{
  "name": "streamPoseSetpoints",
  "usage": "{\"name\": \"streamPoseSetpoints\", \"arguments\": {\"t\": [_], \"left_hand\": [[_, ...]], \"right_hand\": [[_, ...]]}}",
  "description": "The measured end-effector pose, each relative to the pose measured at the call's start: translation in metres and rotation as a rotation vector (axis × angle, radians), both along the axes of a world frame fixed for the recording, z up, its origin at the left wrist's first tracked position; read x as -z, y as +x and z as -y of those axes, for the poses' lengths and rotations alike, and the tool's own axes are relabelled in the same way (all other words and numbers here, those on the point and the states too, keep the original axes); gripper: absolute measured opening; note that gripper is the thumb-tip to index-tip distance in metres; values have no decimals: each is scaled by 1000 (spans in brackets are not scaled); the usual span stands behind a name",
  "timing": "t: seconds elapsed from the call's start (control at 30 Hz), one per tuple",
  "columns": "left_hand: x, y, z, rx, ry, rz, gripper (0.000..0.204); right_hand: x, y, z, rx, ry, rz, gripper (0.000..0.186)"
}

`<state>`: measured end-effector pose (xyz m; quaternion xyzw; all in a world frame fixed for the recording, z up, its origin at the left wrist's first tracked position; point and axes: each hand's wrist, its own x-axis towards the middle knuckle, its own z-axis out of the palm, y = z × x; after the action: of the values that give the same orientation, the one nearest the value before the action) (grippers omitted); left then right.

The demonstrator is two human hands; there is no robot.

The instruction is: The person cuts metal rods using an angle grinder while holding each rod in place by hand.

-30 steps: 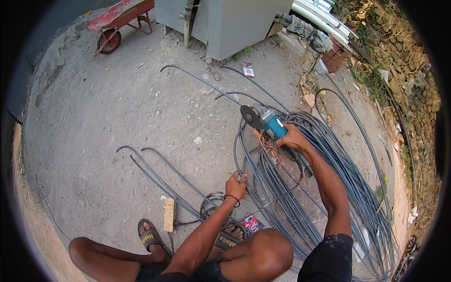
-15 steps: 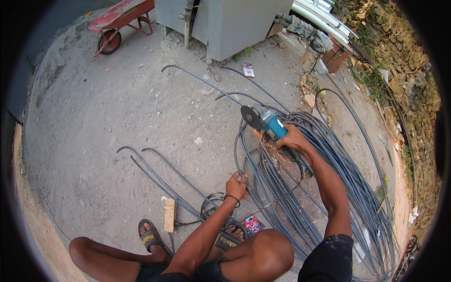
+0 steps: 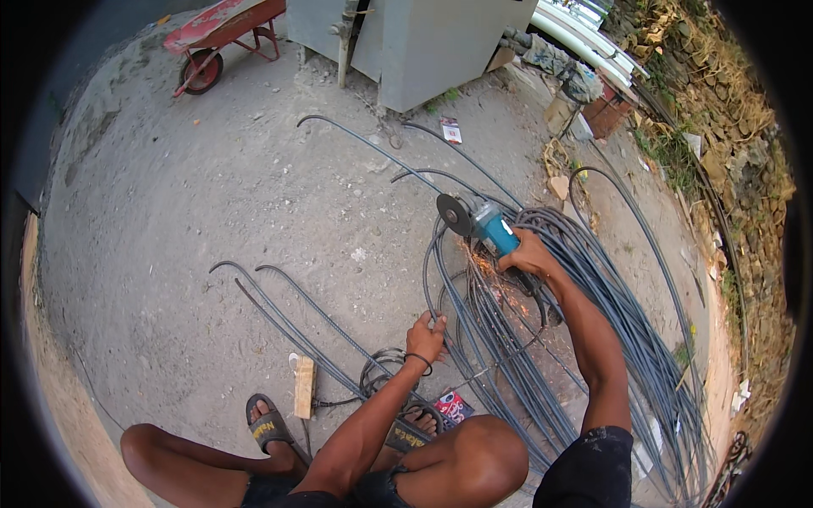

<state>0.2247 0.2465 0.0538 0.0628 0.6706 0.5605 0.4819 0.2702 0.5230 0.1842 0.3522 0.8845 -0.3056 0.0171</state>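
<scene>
My right hand [image 3: 532,254] is wrapped round the teal body of an angle grinder [image 3: 493,229]. Its dark cutting disc [image 3: 455,215] meets a steel rebar at the upper end of the bundle, and orange sparks [image 3: 487,269] spray down toward me. Lower and to the left, my left hand [image 3: 426,335] is closed on a bent rebar [image 3: 428,275] that curves up toward the disc. A large bundle of grey rebar [image 3: 610,305] spreads from the grinder down to the lower right. The exact contact point is partly hidden by the disc.
Loose hooked rebars [image 3: 296,309] lie on the left, beside a wooden block [image 3: 305,387] and a coiled black cable [image 3: 381,372]. A red packet [image 3: 455,406] is by my sandalled foot. Farther off stand a red wheelbarrow [image 3: 224,30] and a grey box-like structure [image 3: 449,51].
Sparks still stream from the disc, with a slightly different spread. Both hands keep their grips almost in place; the whole view has shifted slightly.
</scene>
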Motion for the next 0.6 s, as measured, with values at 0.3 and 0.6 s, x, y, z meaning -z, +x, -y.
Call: {"name": "streamPoseSetpoints", "arguments": {"t": [0.3, 0.6], "left_hand": [[7, 0, 0, 8, 17, -10, 39], [7, 0, 0, 4, 27, -4, 38]], "right_hand": [[3, -1, -2, -2, 5, 14, 58], [-2, -1, 2, 27, -17, 20, 55]]}}
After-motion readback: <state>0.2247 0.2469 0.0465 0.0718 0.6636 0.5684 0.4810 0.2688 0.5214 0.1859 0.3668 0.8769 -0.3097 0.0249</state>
